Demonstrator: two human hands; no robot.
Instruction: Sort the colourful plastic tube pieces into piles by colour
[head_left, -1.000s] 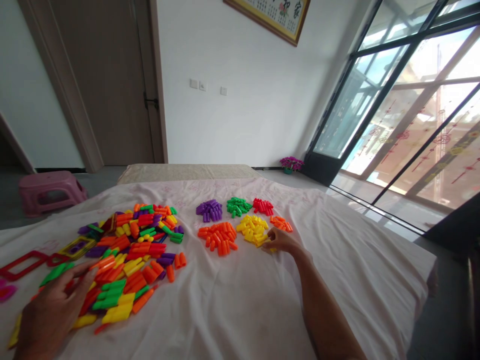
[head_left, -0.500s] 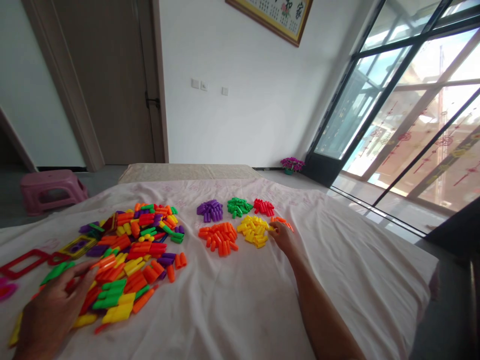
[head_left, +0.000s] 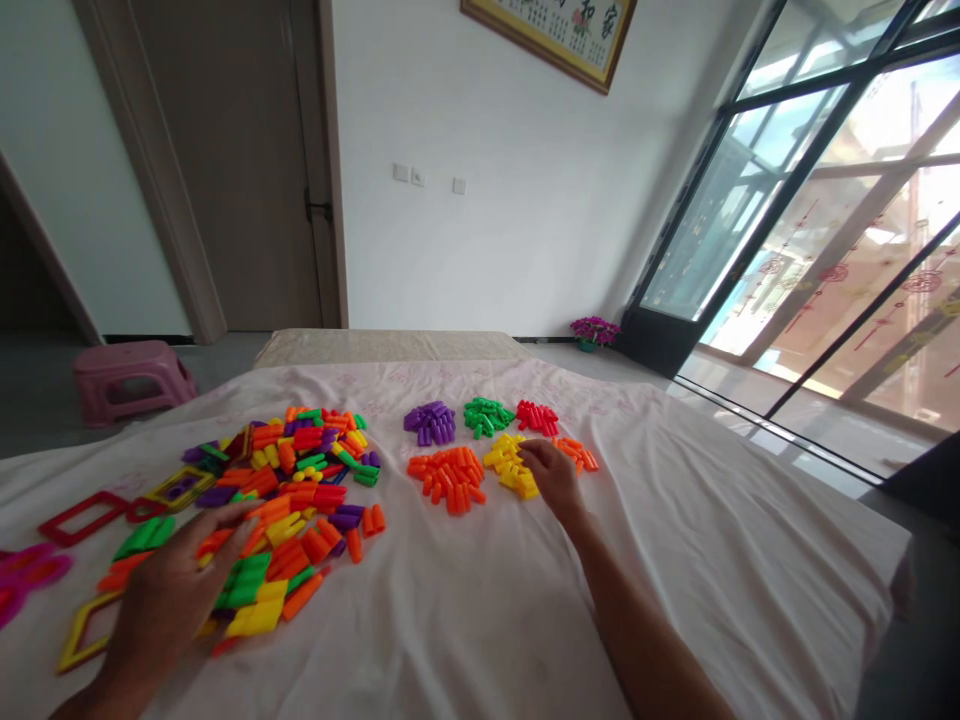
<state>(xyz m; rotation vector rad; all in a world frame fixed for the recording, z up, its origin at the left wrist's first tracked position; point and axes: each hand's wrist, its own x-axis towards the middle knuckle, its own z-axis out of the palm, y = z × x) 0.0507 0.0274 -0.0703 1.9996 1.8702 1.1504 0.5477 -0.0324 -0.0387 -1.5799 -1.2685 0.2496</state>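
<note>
My left hand (head_left: 176,575) lies over the near left side of a large mixed heap of plastic building blocks (head_left: 307,540). Its thumb and forefinger are apart and stretched out, with orange blocks showing between them. My right hand (head_left: 553,478) is at the small pile of yellow blocks (head_left: 512,468), fingers curled with the tips together over its right part; what they hold, if anything, is hidden. Around it sit piles of orange blocks (head_left: 448,478), purple blocks (head_left: 430,423), green blocks (head_left: 487,416) and red blocks (head_left: 537,417). A smaller orange group (head_left: 577,455) lies just beyond my right wrist.
Red and yellow frame-like pieces (head_left: 84,518) and a pink piece (head_left: 30,575) lie at the left on the pale tablecloth (head_left: 465,610). A pink stool (head_left: 135,378) stands past the left edge. Behind are a door (head_left: 232,170), flowers (head_left: 595,330) and a glass wall.
My right hand has shifted left from the yellow pile's edge to over it, uncovering more of the small orange group. My left hand has moved right across the heap. The view has turned slightly left.
</note>
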